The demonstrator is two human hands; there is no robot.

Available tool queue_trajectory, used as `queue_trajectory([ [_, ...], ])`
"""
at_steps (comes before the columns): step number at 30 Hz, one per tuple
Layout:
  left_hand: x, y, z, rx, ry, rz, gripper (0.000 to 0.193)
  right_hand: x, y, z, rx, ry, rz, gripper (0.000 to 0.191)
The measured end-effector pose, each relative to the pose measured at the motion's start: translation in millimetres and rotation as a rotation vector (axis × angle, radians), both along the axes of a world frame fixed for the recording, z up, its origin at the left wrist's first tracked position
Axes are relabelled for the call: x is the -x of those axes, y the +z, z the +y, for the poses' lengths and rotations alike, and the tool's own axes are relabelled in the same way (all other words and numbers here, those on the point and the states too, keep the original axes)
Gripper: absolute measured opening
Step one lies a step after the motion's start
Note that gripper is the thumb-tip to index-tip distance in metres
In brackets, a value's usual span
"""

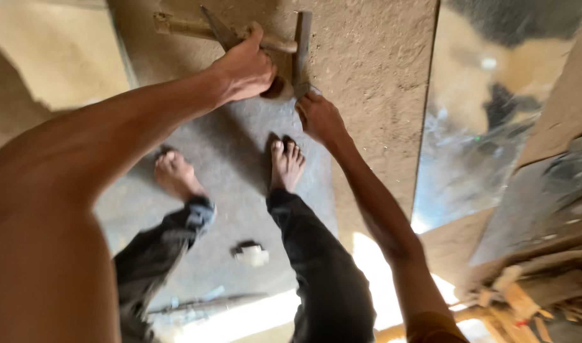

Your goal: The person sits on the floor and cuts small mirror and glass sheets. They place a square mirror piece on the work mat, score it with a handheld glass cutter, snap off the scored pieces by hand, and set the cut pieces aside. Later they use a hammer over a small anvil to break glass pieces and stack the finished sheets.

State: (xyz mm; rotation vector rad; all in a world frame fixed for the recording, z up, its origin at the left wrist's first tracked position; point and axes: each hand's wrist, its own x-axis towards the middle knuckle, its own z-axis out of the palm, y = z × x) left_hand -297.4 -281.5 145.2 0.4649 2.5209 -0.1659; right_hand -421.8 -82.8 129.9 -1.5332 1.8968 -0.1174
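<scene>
Below us lies a dusty grey concrete floor point(367, 76), with our bare feet point(287, 164) on it. Our left hand point(245, 68) is wrapped around a wooden hammer handle point(189, 26); our right hand point(319, 117) grips the lower end of an upright metal chisel point(302, 51), just beside the left hand.

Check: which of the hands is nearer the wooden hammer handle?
Left. The left hand grips the wooden hammer handle; the right hand sits below the hammer head, off the handle.
</scene>
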Motion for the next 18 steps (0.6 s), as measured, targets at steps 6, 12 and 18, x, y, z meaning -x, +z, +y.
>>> queue_trajectory([
  [6, 15, -54, -1, 0.010, -0.309, 0.017, 0.033, 7, -33, 42, 0.151, 0.253, 0.064, 0.024],
  [12, -17, -60, 15, -0.138, 0.084, 0.058, 0.024, 23, -24, 40, 0.496, 0.131, 0.130, 0.015],
  [18, -70, -62, 75, -0.252, 0.537, 0.636, 0.065, 20, -76, -34, 0.489, 0.069, 0.304, 0.040],
])
